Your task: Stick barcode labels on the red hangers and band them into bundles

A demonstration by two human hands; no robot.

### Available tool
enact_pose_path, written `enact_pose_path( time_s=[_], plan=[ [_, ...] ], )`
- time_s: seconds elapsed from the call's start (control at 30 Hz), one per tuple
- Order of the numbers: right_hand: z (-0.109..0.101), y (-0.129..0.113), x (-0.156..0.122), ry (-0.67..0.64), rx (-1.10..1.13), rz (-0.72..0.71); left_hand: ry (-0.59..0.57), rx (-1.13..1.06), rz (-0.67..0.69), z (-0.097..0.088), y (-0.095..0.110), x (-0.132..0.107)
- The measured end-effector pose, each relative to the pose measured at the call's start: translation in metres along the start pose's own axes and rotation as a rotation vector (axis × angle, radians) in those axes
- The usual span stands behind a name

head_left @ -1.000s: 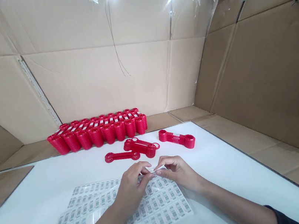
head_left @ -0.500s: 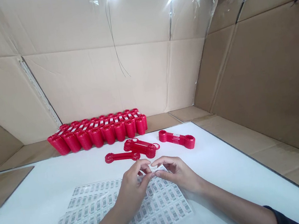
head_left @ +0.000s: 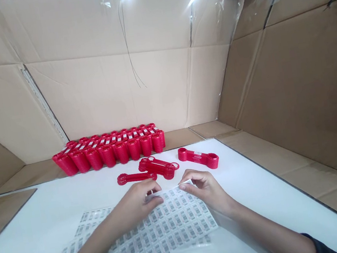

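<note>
Bright, even light fills the scene from overhead, where two white flares burn out at the top edge. Clear plastic tape (head_left: 220,8) on the brown cardboard wall (head_left: 102,90) catches streaks of glare. The glossy white table (head_left: 259,180) shines pale, with only soft, faint shadows on it. Straight edges bow toward the frame's borders, the right-hand corners darken, and the far right is blurred.

One barcode label sheet (head_left: 159,233); beyond it, three loose groups of red hangers (head_left: 158,167) and one long packed row (head_left: 108,146).
</note>
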State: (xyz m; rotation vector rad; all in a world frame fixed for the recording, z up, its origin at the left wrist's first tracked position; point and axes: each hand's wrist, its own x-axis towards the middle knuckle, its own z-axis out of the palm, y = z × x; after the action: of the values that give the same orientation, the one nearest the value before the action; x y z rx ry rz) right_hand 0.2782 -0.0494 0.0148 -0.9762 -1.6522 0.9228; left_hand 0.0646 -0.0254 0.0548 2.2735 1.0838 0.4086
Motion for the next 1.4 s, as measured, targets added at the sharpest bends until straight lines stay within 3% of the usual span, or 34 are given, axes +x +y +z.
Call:
enact_pose_path(
  time_s=[0.1,0.17,0.27,0.43,0.53,0.7,0.93,1.4],
  plan=[
    [-0.004,-0.004,-0.001,0.016,-0.088,-0.171,0.089,0.239,0.042,-0.018,0.012,-0.011],
    [-0.008,-0.006,-0.002,-0.015,-0.179,-0.313,0.119,0.429,0.107,-0.019,0.022,-0.021],
    [-0.012,-0.008,-0.003,-0.119,-0.33,-0.397,0.011,0.543,0.074,-0.007,0.03,-0.029],
    [-0.011,-0.006,-0.004,-0.489,-0.486,-0.091,-0.282,0.363,-0.093,0.016,0.012,-0.025],
    [-0.009,-0.006,-0.004,-0.586,-0.512,0.035,-0.351,0.23,-0.144,0.021,0.002,-0.021],
    [-0.007,-0.007,-0.003,-0.578,-0.465,0.015,-0.304,0.204,-0.089,0.026,0.002,-0.019],
    [-0.003,-0.007,-0.004,-0.562,-0.488,0.065,-0.33,0.117,-0.091,0.024,-0.001,-0.014],
    [0.006,-0.002,-0.003,-0.476,-0.552,0.096,-0.307,0.172,-0.066,0.028,-0.008,-0.011]
  ],
)
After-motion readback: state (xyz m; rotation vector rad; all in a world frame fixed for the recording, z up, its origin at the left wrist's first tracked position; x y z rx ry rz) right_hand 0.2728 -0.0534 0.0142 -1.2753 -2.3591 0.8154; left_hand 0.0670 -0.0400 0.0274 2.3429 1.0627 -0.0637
